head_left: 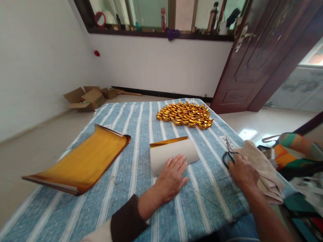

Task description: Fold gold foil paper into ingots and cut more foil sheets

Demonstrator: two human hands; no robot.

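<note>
My left hand (173,176) lies flat, fingers spread, on the near edge of a folded sheet of gold paper (174,151), white side up, with a gold edge showing along its far side. My right hand (242,170) rests on the striped cloth with its fingers at the black handles of a pair of scissors (228,155); I cannot tell whether the fingers grip them. A larger curled gold sheet (83,161) lies to the left. At the far side sits a pile of several folded gold paper ingots (185,115).
The blue-and-white striped cloth (131,201) covers the work surface. A beige cloth bag (263,169) and colourful items (294,151) lie at the right edge. Open cardboard boxes (87,98) stand on the floor at the back left. A dark door (257,53) stands open at the right.
</note>
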